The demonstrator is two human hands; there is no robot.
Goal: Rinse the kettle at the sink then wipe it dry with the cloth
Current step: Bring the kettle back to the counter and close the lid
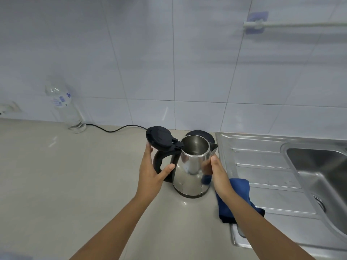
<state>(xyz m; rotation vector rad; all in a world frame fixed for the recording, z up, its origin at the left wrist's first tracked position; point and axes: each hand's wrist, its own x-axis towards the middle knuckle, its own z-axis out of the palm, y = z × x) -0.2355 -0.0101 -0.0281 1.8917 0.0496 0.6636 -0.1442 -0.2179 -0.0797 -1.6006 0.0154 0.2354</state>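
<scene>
A kitchen corner is shown, with pale glossy wall tiles behind a beige stone counter [75, 175] and a stainless steel sink [309, 166] with a ribbed draining board set into it on the right. On the counter, just beside the draining board, a shiny stainless steel kettle [191, 166] with a black handle is stood upright, off its round black power base [200, 133], which is seen behind it. The kettle's black hinged lid [159, 138] is swung open, and the inside looks empty, though no water can be made out for certain.

The left hand [152, 171] is held open at the handle, fingers spread and thumb extended toward the kettle's body, without a closed grip. The right hand [216, 169] is laid open against the spout side of the body, steadying it. A folded dark blue cloth [242, 196] is lain on the draining board's edge, partly under the right forearm. A clear plastic bottle [65, 107] is stood at the wall on the left, beside a black cord [112, 129].

Whether rinsing has been done cannot be told; the body shows no clear drops. The step in hand is judged to be the kettle being handled between sink and wiping. Next, a firm grip on the handle would be called for, and the cloth taken up by the right hand.
</scene>
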